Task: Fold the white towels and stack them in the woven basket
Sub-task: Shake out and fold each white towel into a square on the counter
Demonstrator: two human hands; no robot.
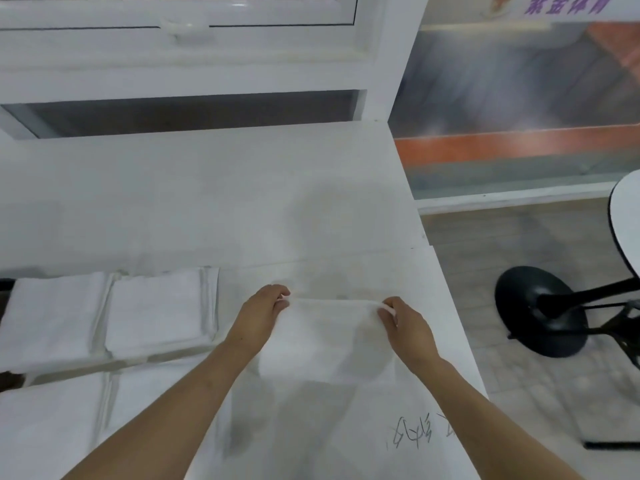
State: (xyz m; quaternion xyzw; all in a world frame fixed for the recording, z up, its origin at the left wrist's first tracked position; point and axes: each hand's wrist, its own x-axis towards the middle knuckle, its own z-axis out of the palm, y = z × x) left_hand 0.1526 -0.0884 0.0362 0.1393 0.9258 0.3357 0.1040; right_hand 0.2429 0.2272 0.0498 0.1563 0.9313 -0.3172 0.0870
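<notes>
The fingers (282,299) of the left hand (258,315) pinch the far left corner of a white towel (327,341), and the right hand (407,329) pinches the far right corner the same way, so the top edge is stretched between them while the rest lies flat on the white counter (207,209). The cloth looks thin, light and limp, so it will sag unless held by its corners and edges and laid down flat for each fold. Folded towels (157,311) lie in rows just to the left; no woven basket can be made out here.
</notes>
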